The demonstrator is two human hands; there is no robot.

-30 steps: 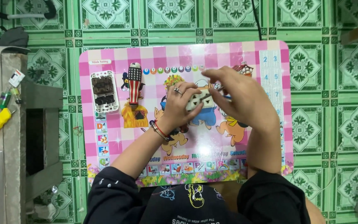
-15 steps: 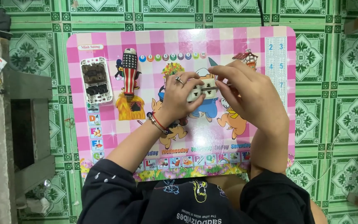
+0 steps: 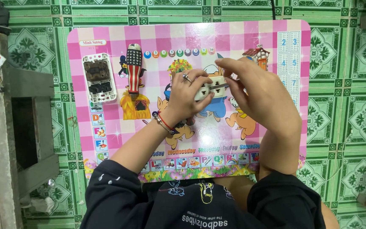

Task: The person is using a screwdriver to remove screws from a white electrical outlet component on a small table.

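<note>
head: 2 hands (image 3: 217, 91) around white socket (image 3: 210, 87)

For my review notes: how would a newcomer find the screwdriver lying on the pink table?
Start at the pink checked table. Near its upper left lies a white switch plate; the screwdriver lies just right of it, untouched by either hand. Its star-and-stripe patterned handle sets it apart.
</note>
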